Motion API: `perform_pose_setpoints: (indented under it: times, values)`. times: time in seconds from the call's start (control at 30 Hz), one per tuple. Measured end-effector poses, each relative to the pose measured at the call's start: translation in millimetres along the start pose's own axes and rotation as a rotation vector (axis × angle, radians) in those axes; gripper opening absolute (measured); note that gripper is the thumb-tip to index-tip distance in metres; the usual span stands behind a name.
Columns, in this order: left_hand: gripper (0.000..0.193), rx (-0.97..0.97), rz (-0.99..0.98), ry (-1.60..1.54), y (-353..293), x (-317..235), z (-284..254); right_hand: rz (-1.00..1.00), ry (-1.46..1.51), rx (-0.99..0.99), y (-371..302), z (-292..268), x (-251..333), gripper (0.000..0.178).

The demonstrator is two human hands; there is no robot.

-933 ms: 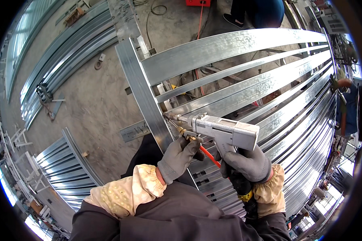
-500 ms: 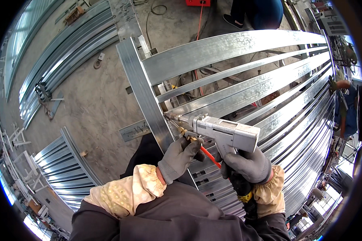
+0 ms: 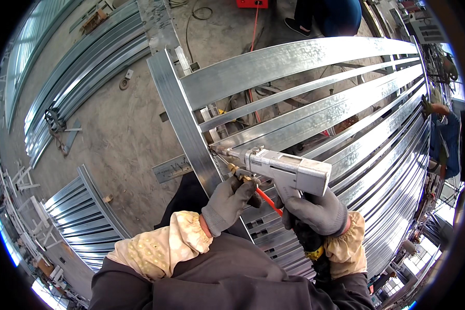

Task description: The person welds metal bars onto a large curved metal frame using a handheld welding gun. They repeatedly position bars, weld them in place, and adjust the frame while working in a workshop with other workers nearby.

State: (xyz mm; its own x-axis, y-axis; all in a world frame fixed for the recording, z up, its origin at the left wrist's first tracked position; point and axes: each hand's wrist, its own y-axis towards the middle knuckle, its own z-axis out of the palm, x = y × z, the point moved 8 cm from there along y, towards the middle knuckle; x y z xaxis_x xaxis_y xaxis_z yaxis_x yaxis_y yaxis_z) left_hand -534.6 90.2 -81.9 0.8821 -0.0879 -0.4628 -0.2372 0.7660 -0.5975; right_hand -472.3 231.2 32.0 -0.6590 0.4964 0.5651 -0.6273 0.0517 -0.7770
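Observation:
My right hand (image 3: pixel 319 213), in a grey glove, is wrapped round the grip of a silver, pistol-shaped welding gun (image 3: pixel 287 168). A thick black cable (image 3: pixel 311 243) hangs from the grip. The gun's nozzle (image 3: pixel 226 151) points left, its tip at the corner where a wide galvanized slat (image 3: pixel 305 121) meets the end post (image 3: pixel 187 121) of a slatted metal panel. Just below the nozzle, my gloved left hand (image 3: pixel 226 204) pinches a thin brass wire-feed nozzle (image 3: pixel 238 171), whose tip reaches the same corner. From it an orange hose (image 3: pixel 268 199) runs down right, partly hidden by my right hand.
A flat metal plate (image 3: pixel 171 169) sticks out left of the post. Long metal profiles (image 3: pixel 82 77) and a smaller slatted panel (image 3: pixel 77 212) lie to the left. One person (image 3: pixel 336 15) is at the top; another person (image 3: pixel 444 139) touches the panel's right end.
The view has shifted very slightly. Both hands and the welding gun keep their places at the corner. The person at the right end has moved a little.

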Motion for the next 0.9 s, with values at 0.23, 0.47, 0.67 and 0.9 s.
perform_pose_setpoints:
  times: [0.23, 0.47, 0.67, 0.9]
  values:
    - [0.043, 0.003, -0.050, 0.068, 0, 4, -6, -0.008, -0.006, -0.002, 1, 0, 0, 0.048]
    - [0.041, -0.016, -0.012, 0.017, -2, -1, 1, -0.005, 0.002, 0.012, 0, 2, 0, 0.044]
    - [0.038, -0.039, -0.041, 0.022, 0, 3, -8, -0.007, -0.021, -0.002, 1, 4, 4, 0.042]
    - [0.034, -0.036, -0.027, -0.034, 0, 2, -5, -0.011, -0.039, 0.015, 4, 3, 4, 0.039]
